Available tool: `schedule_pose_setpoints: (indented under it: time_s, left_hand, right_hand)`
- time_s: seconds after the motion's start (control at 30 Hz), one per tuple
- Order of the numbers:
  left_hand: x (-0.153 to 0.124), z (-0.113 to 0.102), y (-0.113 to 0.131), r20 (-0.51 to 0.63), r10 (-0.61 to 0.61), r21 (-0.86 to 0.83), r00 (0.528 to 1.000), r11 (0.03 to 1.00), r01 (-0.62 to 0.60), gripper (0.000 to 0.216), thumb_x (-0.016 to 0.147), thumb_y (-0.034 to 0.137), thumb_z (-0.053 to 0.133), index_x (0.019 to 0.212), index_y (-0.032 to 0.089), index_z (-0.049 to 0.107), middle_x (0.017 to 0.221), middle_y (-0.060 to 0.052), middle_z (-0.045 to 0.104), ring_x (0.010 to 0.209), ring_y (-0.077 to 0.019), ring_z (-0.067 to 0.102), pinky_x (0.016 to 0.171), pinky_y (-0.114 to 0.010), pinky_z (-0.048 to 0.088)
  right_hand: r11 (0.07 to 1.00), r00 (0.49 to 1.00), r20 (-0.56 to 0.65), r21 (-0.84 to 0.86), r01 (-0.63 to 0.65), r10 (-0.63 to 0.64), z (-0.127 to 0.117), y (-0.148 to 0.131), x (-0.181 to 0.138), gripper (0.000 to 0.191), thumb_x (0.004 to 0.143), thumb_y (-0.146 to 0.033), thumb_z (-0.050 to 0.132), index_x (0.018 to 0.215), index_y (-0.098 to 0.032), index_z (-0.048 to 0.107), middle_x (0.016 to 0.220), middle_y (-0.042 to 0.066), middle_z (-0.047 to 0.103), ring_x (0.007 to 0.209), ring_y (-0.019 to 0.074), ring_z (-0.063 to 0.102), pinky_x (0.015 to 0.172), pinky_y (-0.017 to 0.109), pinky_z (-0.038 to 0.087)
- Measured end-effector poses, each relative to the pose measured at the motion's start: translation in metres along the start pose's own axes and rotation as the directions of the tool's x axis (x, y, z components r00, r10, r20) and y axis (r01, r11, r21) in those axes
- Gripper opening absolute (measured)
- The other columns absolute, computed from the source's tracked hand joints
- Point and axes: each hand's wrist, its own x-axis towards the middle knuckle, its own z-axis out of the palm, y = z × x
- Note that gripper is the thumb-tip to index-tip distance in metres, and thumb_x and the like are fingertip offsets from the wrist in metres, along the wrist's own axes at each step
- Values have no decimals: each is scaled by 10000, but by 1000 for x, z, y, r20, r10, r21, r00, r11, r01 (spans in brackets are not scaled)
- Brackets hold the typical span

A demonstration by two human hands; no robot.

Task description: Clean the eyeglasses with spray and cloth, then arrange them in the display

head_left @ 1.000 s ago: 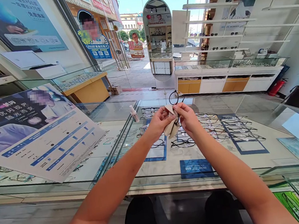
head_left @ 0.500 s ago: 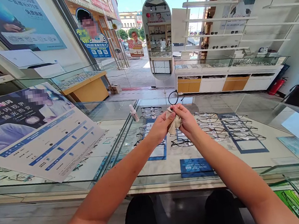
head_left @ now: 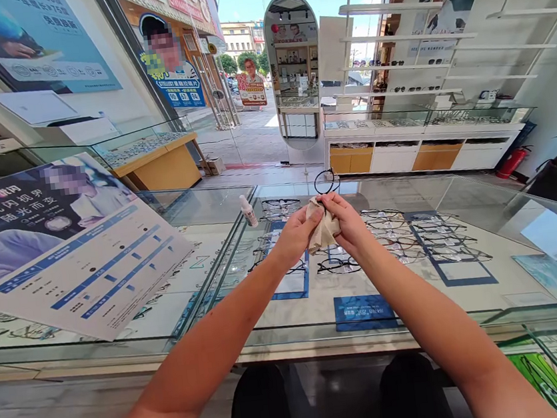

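Note:
My left hand [head_left: 295,235] is closed, its thumb pressing a beige cleaning cloth [head_left: 322,232]. Close beside it, my right hand [head_left: 348,220] pinches dark-rimmed eyeglasses [head_left: 316,183], whose one round rim stands up above the fingers. The cloth wraps around the lower part of the glasses between both hands, so that part is hidden. Below the hands, several pairs of glasses [head_left: 393,247] lie in rows in the glass-topped counter area. To the left of my hands stands a small white spray bottle [head_left: 248,212].
A large printed sheet [head_left: 109,268] leans over the counter's left side. Near the front edge lies a blue card [head_left: 365,312]. An oval mirror [head_left: 295,66] stands beyond the counter, with shelves on the right. A fire extinguisher [head_left: 512,162] is at the far right.
The cloth has spread out and hangs wider between my hands. The glasses' rim has turned slightly, and my hands have stayed in nearly the same place.

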Motion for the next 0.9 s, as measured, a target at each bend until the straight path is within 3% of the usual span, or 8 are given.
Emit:
schedule_pose_setpoints:
  time_s: [0.1, 0.23, 0.4, 0.53, 0.67, 0.77, 0.9]
  left_hand:
    - [0, 0, -2, -60, 66, 32, 996, 997, -64, 649, 700, 656, 1018, 1051, 177, 754, 813, 14, 720, 707, -121, 644, 661, -236, 523]
    - [2, -2, -4, -131, 113, 37, 985, 993, -109, 643, 770, 733, 941, 1042, 175, 773, 810, 12, 717, 683, -106, 633, 639, -223, 526]
    - [5, -6, -3, -44, 78, 4, 996, 997, -78, 695, 747, 769, 938, 1092, 181, 800, 828, -18, 748, 776, -161, 714, 676, -241, 555]
    - [4, -6, 1, 32, 37, 38, 999, 999, -38, 616, 768, 668, 976, 1096, 178, 797, 841, -32, 767, 823, -187, 747, 732, -259, 583]
    - [3, -7, 1, -44, 56, 90, 997, 995, -52, 622, 715, 632, 1016, 1074, 171, 801, 841, -21, 770, 731, -155, 702, 693, -256, 576]
    - [4, -7, 1, -132, 97, 118, 987, 990, -82, 643, 740, 705, 969, 1054, 165, 820, 805, -13, 755, 682, -131, 651, 633, -230, 524]
    - [7, -9, 0, -109, 81, 131, 991, 989, -66, 718, 749, 815, 897, 1021, 153, 835, 820, -38, 769, 751, -150, 671, 672, -235, 517]
  right_hand:
    - [1000, 999, 28, 21, -23, 23, 5, 1, -5, 506, 611, -568, 1043, 814, -262, 695, 955, -27, 767, 792, 145, 619, 701, 262, 506]
    - [998, 998, 38, 21, -58, 57, 9, -1, -9, 538, 594, -574, 1055, 782, -250, 668, 850, -46, 735, 678, 119, 534, 619, 256, 434]
    - [999, 999, 26, 17, -32, 31, 1, -2, -1, 484, 621, -547, 1042, 808, -248, 711, 930, -14, 771, 741, 140, 583, 668, 275, 468]
    - [999, 999, 31, 42, -14, 13, -7, -1, 6, 448, 653, -542, 1019, 844, -255, 732, 909, -4, 753, 759, 159, 600, 679, 293, 483]
    - [998, 999, 29, 43, -34, 32, -4, 0, 3, 498, 602, -545, 1055, 819, -248, 720, 866, -20, 730, 734, 143, 584, 658, 275, 475]
    - [999, 999, 18, 23, -40, 39, 1, 1, -1, 538, 573, -557, 1070, 773, -241, 683, 849, -34, 722, 715, 126, 565, 673, 264, 480]
    - [997, 1000, 14, -82, 5, -4, -2, -1, 1, 514, 627, -597, 1024, 786, -243, 687, 899, -6, 747, 780, 155, 600, 750, 294, 501]
